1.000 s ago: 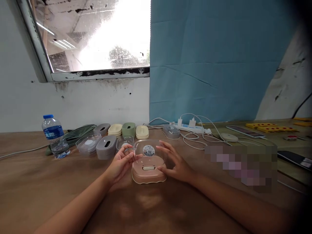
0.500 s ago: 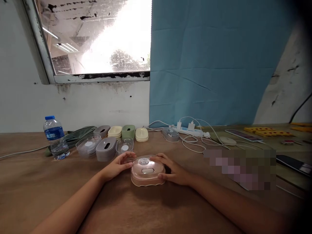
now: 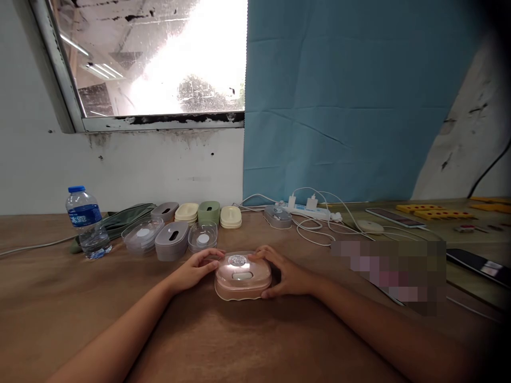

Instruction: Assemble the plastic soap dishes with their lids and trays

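A pink soap box [image 3: 242,282] sits on the brown table [image 3: 247,340] in front of me, with a clear lid [image 3: 239,266] bearing a round sticker closed over it. My left hand [image 3: 196,270] rests on the box's left side, fingers curled over the lid's edge. My right hand [image 3: 281,275] wraps the right side, thumb on top and fingers round the lid's rim. Both hands press on the same box.
Behind the box stand grey [image 3: 171,240], cream [image 3: 187,211], green [image 3: 209,211] and yellow [image 3: 232,216] box parts and clear lids [image 3: 142,235]. A water bottle [image 3: 85,223] stands at left. A power strip [image 3: 309,211] with white cables, phones and yellow pieces [image 3: 435,214] lie at right.
The clear lid, held tilted above the pink base a second ago, has come down onto it. Both hands lowered with it and now press on the closed box.
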{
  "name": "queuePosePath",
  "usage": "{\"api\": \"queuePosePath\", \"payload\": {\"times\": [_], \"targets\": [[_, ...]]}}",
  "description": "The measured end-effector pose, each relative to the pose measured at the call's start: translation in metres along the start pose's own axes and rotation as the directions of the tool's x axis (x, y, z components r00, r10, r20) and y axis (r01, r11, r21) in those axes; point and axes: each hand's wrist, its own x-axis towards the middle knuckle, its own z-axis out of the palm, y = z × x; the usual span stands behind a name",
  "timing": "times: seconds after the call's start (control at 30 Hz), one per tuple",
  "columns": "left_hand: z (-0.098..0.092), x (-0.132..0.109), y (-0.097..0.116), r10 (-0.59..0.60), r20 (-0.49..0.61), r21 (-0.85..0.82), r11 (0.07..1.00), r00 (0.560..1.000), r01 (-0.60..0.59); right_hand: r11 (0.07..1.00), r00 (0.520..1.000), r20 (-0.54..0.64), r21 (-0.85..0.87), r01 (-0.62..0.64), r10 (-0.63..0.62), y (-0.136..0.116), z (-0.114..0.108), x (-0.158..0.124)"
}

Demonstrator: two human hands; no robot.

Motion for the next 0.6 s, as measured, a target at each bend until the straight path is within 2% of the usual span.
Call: {"api": "queuePosePath", "payload": {"times": [0.27, 0.43, 0.5, 0.6], "targets": [[0.0025, -0.0010, -0.0030, 0.108, 0.038, 0.078, 0.991, 0.993, -0.110, 0.998, 1.000, -0.004, -0.069, 0.011, -0.011, 0.0017, 0.0008, 0.0004], [0.0034, -0.0008, -0.0037, 0.107, 0.038, 0.114, 0.987, 0.994, -0.111, 0.997, 0.998, 0.024, -0.046, 0.059, -0.058, -0.0045, 0.0029, 0.0030], [0.0045, -0.0007, -0.0025, 0.122, 0.038, 0.174, 0.976, 0.992, -0.127, 0.997, 0.997, 0.047, -0.034, 0.062, -0.061, -0.0070, 0.0023, 0.0037], [0.0074, -0.0008, 0.0000, 0.211, 0.002, 0.304, 0.931, 0.977, -0.202, 0.997, 0.996, 0.058, -0.040, 0.072, -0.070, -0.0054, -0.0011, 0.0018]]}}
